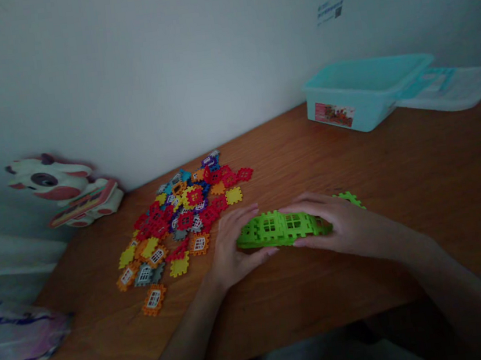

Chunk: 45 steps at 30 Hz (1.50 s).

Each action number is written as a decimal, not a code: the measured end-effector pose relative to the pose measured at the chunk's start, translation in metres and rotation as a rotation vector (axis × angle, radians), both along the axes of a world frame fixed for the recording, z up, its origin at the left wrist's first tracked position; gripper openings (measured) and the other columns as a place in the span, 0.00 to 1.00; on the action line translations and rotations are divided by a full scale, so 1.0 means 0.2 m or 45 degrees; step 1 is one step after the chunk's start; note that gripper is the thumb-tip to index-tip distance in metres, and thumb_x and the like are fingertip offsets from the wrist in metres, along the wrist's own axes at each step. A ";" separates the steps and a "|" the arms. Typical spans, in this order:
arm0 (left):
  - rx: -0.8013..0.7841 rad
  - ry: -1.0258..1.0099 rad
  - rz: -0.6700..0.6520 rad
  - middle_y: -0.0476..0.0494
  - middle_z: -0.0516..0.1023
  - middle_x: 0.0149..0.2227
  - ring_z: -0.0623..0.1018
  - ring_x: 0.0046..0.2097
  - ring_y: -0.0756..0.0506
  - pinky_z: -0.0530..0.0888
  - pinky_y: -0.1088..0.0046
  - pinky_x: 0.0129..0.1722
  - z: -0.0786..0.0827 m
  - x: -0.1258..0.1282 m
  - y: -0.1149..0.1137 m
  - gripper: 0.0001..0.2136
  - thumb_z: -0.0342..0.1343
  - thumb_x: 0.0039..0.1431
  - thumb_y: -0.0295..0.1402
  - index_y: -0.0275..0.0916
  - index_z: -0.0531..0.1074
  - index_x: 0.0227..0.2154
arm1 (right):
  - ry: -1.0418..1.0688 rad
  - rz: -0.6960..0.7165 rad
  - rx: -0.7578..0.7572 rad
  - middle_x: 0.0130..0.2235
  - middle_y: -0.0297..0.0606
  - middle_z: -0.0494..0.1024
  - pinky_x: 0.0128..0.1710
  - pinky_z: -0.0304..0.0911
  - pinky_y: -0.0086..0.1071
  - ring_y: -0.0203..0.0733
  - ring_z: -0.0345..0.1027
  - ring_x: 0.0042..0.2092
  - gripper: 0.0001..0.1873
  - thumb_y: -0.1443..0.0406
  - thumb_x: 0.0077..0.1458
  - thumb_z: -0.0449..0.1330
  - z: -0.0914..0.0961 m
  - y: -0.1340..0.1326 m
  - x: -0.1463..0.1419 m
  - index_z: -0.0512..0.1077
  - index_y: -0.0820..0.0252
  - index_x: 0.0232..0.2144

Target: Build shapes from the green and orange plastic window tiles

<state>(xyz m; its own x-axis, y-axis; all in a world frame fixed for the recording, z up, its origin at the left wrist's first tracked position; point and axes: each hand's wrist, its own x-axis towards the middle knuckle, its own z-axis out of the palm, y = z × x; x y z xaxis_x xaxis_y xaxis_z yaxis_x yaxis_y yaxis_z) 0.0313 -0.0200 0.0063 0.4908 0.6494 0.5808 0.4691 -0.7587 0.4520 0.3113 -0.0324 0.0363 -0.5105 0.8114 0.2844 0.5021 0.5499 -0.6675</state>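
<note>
Your left hand [233, 245] and right hand [338, 229] hold the green assembly [279, 228], a hollow block of interlocking plastic tiles with window openings. The assembly lies lengthwise between your hands, near the table's front edge. You cannot tell whether it touches the table [406, 241].

Left hand: the fingers [245, 217] are pressed together across the far side of the assembly's left end, and the thumb [267, 252] bears on the near side.

Right hand: the fingers [302, 200] are pressed together across the far side of the right end, and the thumb [305, 242] lies along the near side.

A loose green tile [348, 198] lies just behind your right hand, partly hidden by it. The pile [179, 217] of red, yellow, orange, purple and gray tiles lies left of your left hand, almost touching it.

Further items:
- Teal bin [358, 101]: far right, against the wall [165, 66].
- Lid [453, 89]: beside the bin.
- Toy [64, 190]: far left.
- Bag [14, 339]: lower left.
</note>
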 end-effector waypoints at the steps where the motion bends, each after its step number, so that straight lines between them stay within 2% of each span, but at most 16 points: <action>1: -0.007 0.042 0.030 0.34 0.76 0.59 0.75 0.61 0.35 0.72 0.48 0.60 0.00 0.00 0.00 0.32 0.68 0.57 0.46 0.45 0.67 0.62 | -0.012 0.006 -0.010 0.54 0.42 0.78 0.53 0.71 0.42 0.50 0.75 0.53 0.26 0.53 0.59 0.67 0.00 0.00 0.00 0.74 0.48 0.59; 4: -0.049 0.151 0.046 0.35 0.77 0.59 0.76 0.60 0.36 0.74 0.49 0.59 -0.01 -0.01 0.01 0.29 0.66 0.60 0.45 0.45 0.67 0.62 | -0.040 0.026 -0.034 0.54 0.42 0.76 0.53 0.71 0.43 0.50 0.76 0.52 0.28 0.49 0.60 0.65 -0.01 0.01 0.01 0.73 0.45 0.60; 7: -0.061 0.176 -0.026 0.36 0.78 0.58 0.78 0.58 0.37 0.75 0.51 0.58 -0.02 -0.01 0.01 0.28 0.65 0.62 0.43 0.45 0.67 0.62 | -0.061 0.046 -0.055 0.55 0.43 0.74 0.54 0.71 0.44 0.50 0.75 0.53 0.29 0.48 0.61 0.63 -0.02 0.01 0.00 0.72 0.46 0.62; 12: -0.126 0.136 -0.035 0.36 0.78 0.57 0.78 0.58 0.38 0.77 0.53 0.56 -0.03 0.00 0.01 0.25 0.64 0.63 0.42 0.45 0.68 0.61 | -0.072 0.043 -0.011 0.56 0.44 0.74 0.56 0.70 0.45 0.50 0.73 0.55 0.26 0.51 0.64 0.61 -0.02 0.00 0.00 0.72 0.49 0.62; 18: -0.181 0.109 -0.037 0.36 0.78 0.56 0.78 0.56 0.38 0.77 0.52 0.56 -0.04 -0.01 0.01 0.30 0.66 0.60 0.45 0.45 0.67 0.63 | 0.043 0.057 0.145 0.55 0.42 0.77 0.56 0.70 0.42 0.48 0.74 0.55 0.22 0.58 0.62 0.64 -0.01 0.00 -0.02 0.74 0.48 0.58; 24: -0.206 0.087 0.025 0.38 0.79 0.54 0.79 0.54 0.39 0.77 0.54 0.55 -0.05 0.00 0.01 0.27 0.64 0.62 0.42 0.46 0.67 0.62 | 0.018 0.018 0.150 0.56 0.43 0.78 0.57 0.70 0.46 0.49 0.74 0.56 0.21 0.57 0.63 0.63 -0.04 0.00 -0.03 0.75 0.51 0.57; 30: -0.125 0.146 -0.020 0.37 0.78 0.56 0.78 0.56 0.39 0.77 0.56 0.55 -0.03 0.00 0.01 0.24 0.62 0.65 0.40 0.45 0.69 0.62 | -0.016 0.021 0.137 0.55 0.43 0.79 0.56 0.71 0.46 0.50 0.75 0.55 0.18 0.58 0.63 0.63 -0.06 0.00 -0.02 0.78 0.50 0.54; 36: -0.044 0.240 -0.006 0.39 0.78 0.58 0.77 0.59 0.41 0.74 0.56 0.59 -0.01 0.01 0.00 0.18 0.50 0.72 0.32 0.43 0.69 0.63 | -0.030 0.032 0.092 0.56 0.44 0.78 0.58 0.70 0.46 0.50 0.75 0.56 0.19 0.54 0.64 0.62 -0.06 0.01 -0.02 0.78 0.51 0.54; 42: 0.047 0.419 -0.011 0.38 0.70 0.67 0.70 0.66 0.38 0.70 0.50 0.63 0.00 0.03 -0.01 0.25 0.47 0.72 0.30 0.40 0.59 0.70 | -0.069 0.029 0.071 0.58 0.43 0.79 0.59 0.69 0.48 0.50 0.75 0.57 0.20 0.54 0.66 0.60 -0.08 0.02 -0.02 0.78 0.51 0.56; 45: 0.030 0.475 -0.011 0.38 0.70 0.66 0.70 0.66 0.37 0.70 0.49 0.63 0.01 0.02 0.00 0.25 0.47 0.72 0.31 0.40 0.58 0.70 | -0.109 0.022 0.071 0.60 0.41 0.78 0.61 0.68 0.51 0.52 0.74 0.59 0.20 0.55 0.66 0.60 -0.09 0.01 -0.01 0.77 0.49 0.57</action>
<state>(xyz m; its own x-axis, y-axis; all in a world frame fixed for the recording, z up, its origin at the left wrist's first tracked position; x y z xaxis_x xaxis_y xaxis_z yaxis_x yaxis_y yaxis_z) 0.0361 -0.0208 0.0082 0.6771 0.6327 0.3757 0.5915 -0.7717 0.2335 0.3085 -0.0300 0.0185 -0.5487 0.7866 0.2833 0.5464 0.5939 -0.5906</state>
